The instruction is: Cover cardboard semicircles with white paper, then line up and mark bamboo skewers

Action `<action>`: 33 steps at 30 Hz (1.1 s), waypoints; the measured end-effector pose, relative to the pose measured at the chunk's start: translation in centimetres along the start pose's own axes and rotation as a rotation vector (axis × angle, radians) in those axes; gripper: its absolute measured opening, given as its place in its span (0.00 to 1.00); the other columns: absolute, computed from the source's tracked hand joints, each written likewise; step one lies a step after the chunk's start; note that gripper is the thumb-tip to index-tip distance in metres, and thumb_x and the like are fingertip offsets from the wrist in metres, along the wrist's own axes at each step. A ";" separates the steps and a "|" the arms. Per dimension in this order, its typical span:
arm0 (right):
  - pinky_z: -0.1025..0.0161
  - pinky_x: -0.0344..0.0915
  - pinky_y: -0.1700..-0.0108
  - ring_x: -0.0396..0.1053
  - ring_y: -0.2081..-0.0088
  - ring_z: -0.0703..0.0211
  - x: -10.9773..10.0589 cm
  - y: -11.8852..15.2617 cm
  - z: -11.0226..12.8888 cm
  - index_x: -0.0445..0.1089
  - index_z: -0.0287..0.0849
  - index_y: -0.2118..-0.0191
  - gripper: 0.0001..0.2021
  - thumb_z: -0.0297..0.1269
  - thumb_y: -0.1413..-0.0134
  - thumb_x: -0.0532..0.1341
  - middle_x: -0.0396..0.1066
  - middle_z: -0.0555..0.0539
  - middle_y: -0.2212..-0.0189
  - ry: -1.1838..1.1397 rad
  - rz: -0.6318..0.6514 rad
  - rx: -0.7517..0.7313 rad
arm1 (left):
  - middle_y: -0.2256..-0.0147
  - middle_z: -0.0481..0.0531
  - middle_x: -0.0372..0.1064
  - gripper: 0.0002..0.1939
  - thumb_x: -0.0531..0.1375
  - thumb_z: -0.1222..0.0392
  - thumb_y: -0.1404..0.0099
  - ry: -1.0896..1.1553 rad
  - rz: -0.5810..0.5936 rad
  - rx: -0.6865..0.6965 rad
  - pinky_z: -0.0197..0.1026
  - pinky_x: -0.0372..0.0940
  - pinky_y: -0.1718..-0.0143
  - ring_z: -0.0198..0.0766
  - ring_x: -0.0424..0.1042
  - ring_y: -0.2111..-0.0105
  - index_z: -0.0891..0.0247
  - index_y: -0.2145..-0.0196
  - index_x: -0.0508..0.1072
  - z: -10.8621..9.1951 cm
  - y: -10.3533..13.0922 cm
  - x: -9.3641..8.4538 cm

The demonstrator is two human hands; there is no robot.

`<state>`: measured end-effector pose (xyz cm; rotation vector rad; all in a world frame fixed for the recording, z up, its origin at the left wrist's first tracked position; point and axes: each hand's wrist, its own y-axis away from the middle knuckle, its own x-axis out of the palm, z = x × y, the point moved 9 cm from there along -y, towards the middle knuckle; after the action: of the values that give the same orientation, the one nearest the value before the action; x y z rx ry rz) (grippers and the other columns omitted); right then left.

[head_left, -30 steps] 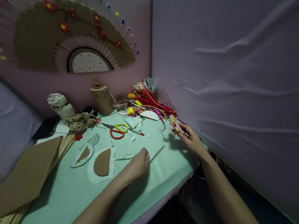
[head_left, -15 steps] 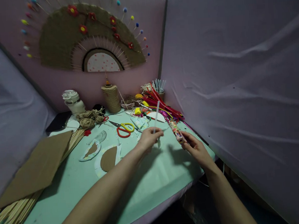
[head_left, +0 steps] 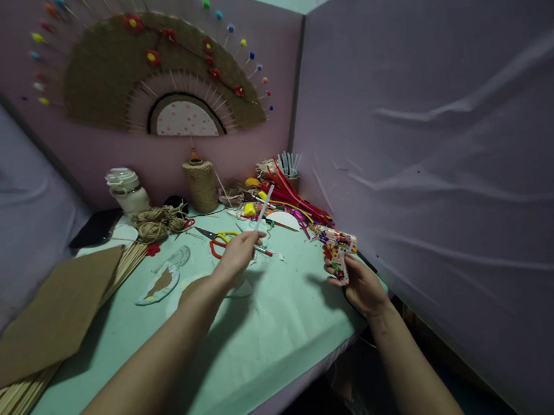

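My left hand (head_left: 239,255) is closed on a translucent glue stick (head_left: 265,206), which slants up and to the right out of the fingers. Wrapped round the grip of a flower-patterned glue gun (head_left: 336,244), my right hand (head_left: 362,287) holds it above the table with its nozzle toward the left. The stick and the gun are well apart. Just left of my left hand lie scissors (head_left: 216,246) with red and yellow handles, partly hidden by it. A half-round cardboard piece (head_left: 192,291) is partly covered by my left forearm.
Behind my hands are red pipe cleaners (head_left: 292,190), a cup of glue sticks (head_left: 289,163) and a twine spool (head_left: 200,186). A cardboard sheet (head_left: 51,312) lies on bamboo sticks (head_left: 25,405) at left. Fabric walls enclose the table; a cardboard fan (head_left: 101,74) hangs behind.
My left hand has moved left with the glue stick, away from the glue gun. My right hand has turned the gun, so its side and grip now show.
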<state>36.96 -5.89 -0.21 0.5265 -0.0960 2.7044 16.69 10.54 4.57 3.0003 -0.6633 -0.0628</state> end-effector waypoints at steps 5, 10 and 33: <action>0.67 0.59 0.80 0.63 0.71 0.60 0.1 -0.2 -0.5 0.69 0.46 0.59 0.12 0.45 0.47 0.59 0.69 0.47 0.68 -0.104 -0.009 0.052 | 0.77 0.46 0.62 0.16 0.63 0.50 0.44 0.282 0.456 -0.246 0.31 0.48 0.79 0.26 0.55 0.81 0.67 0.67 0.73 0.9 9.4 6.5; 0.71 0.56 0.81 0.60 0.74 0.66 1.7 -0.6 -1.1 0.68 0.46 0.58 0.13 0.41 0.51 0.64 0.65 0.51 0.71 -0.179 0.058 0.057 | 0.82 0.42 0.59 0.17 0.62 0.47 0.42 0.527 0.703 -0.481 0.33 0.40 0.82 0.24 0.44 0.86 0.64 0.65 0.67 2.3 17.8 12.4; 0.66 0.56 0.75 0.57 0.77 0.66 2.2 0.2 0.0 0.59 0.46 0.63 0.12 0.44 0.47 0.62 0.61 0.55 0.75 0.261 -0.262 -0.309 | 0.79 0.43 0.62 0.16 0.60 0.49 0.37 0.886 0.596 -0.539 0.34 0.37 0.80 0.24 0.47 0.84 0.63 0.65 0.61 2.5 20.1 15.9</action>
<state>34.94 -5.31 0.60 0.0858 -0.3420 2.4139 22.55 -14.50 3.18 1.9119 -1.1088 0.8835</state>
